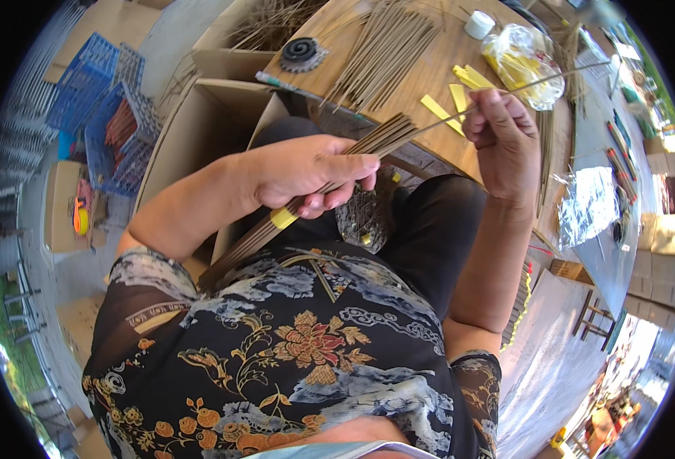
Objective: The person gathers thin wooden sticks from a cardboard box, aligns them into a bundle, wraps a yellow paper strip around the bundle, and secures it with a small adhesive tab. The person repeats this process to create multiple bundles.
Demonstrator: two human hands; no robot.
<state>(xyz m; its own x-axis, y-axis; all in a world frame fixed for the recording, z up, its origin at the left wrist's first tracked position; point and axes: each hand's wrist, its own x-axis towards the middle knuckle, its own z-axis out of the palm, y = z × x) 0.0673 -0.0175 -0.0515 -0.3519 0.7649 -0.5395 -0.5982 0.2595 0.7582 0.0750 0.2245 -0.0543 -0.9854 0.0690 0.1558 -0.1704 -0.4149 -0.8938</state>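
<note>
My left hand [310, 170] is closed around a bundle of thin brown incense sticks [385, 135], held slantwise above my lap. A yellow paper band [282, 218] wraps the bundle just below my fingers, and its lower end rests near my shirt. Between thumb and fingertips, my right hand [503, 145] pinches one long thin incense stick [555, 77]. That stick slants from the top of the bundle up past my right hand. Beyond my hands, a spread pile of incense sticks [387, 55] lies on the wooden table [434, 70], with yellow paper strips [460, 96] to its right.
A dark coil [300, 53], a white round container [479, 25] and a clear plastic bag [532, 65] with yellow contents stand on the table. Open cardboard boxes [188, 126] sit by my left knee. Blue crates [127, 126] are farther left. Crumpled foil [587, 205] lies at right.
</note>
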